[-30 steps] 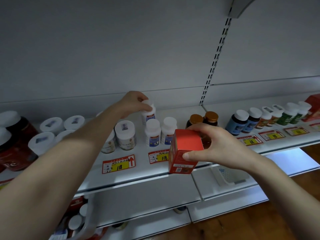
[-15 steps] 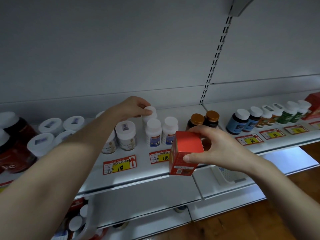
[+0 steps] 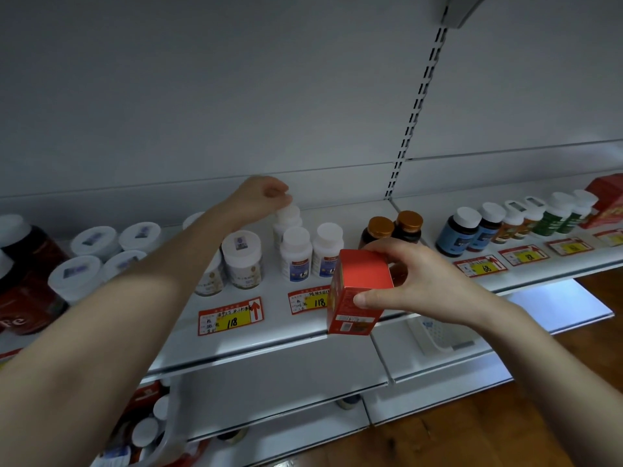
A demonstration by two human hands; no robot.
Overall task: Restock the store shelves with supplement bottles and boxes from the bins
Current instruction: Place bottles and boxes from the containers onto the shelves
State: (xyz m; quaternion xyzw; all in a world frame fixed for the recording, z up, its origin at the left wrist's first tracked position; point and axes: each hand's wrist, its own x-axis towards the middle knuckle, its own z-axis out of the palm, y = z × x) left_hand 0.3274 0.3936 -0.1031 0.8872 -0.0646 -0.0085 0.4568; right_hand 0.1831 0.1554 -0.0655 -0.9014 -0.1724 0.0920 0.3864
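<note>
My left hand [image 3: 258, 198] reaches to the back of the white shelf [image 3: 269, 335]. Its loosely curled fingertips hover just over the cap of a small white bottle [image 3: 289, 215] standing behind two matching white bottles [image 3: 296, 252]; the hand holds nothing. In front of the shelf edge my right hand [image 3: 421, 284] grips an upright red box [image 3: 359, 293], thumb on its near side and fingers over the top.
Wide white jars [image 3: 241, 259] and dark red-labelled jars [image 3: 23, 288] stand left. Amber-capped bottles [image 3: 392, 230], blue bottles [image 3: 468, 235], green bottles and another red box [image 3: 606, 203] line the right. A white basket [image 3: 438, 337] sits on the lower shelf. A bin with bottles [image 3: 145, 433] is bottom left.
My left hand set the white bottle down at the back of the row and its fingers lifted off the cap. The right hand kept the red box almost still.
</note>
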